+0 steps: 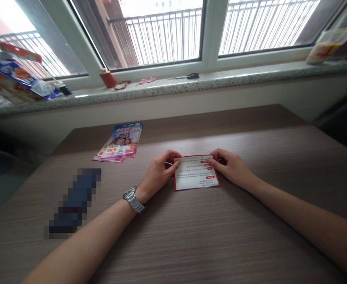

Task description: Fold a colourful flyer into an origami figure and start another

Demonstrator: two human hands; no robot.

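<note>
A white card with red edges and red-marked printed text [194, 173] is held at the middle of the wooden table [173, 244]. My left hand [161, 170] pinches its upper left corner between thumb and fingers; a silver watch [134, 199] is on that wrist. On the other side, my right hand [227, 165] grips the upper right corner in the same way. The printed side faces up, and the lower edge of the card is free of both hands.
A stack of colourful flyers [122, 142] lies at the back left of the table. Nearer, a dark blue pixelated object [77, 199] sits beside my left forearm. Scissors [191, 76], a red item [107, 79] and packages [16, 79] rest on the windowsill [235, 81].
</note>
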